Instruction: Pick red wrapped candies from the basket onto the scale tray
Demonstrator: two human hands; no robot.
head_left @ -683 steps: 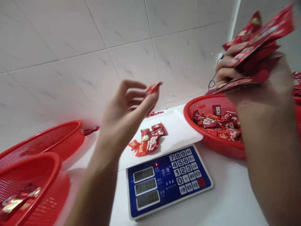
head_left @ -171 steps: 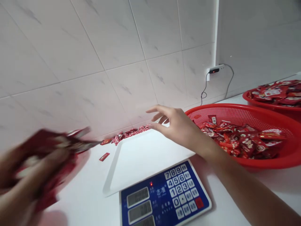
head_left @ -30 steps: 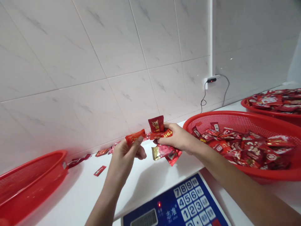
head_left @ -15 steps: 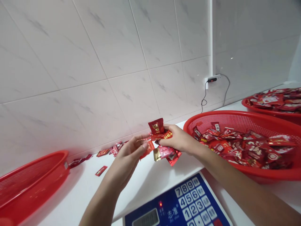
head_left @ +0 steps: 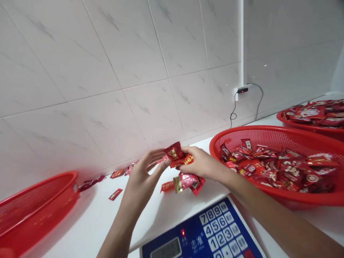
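My right hand [head_left: 201,165] pinches a small bunch of red candy packets [head_left: 177,156] above the white counter. My left hand [head_left: 142,175] stands just left of them, fingers apart, its tips at the packets' edge. Under both hands, a cluster of red and gold wrapped packets [head_left: 188,182] lies on the pale scale tray [head_left: 161,200]. An orange-red packet [head_left: 167,185] sits at that cluster's left side. The tray's outline is hard to make out against the white counter.
A red mesh basket [head_left: 268,138] of packets stands to the right, with a fuller one [head_left: 309,123] behind it. A red basket [head_left: 34,211] sits at lower left. A blue digital scale panel [head_left: 204,233] fills the bottom edge. Loose packets [head_left: 117,174] lie along the tiled wall.
The orange-red packet in my left hand has dropped to the cluster below. My left hand has moved up beside the packets in my right hand, which has tilted them slightly.
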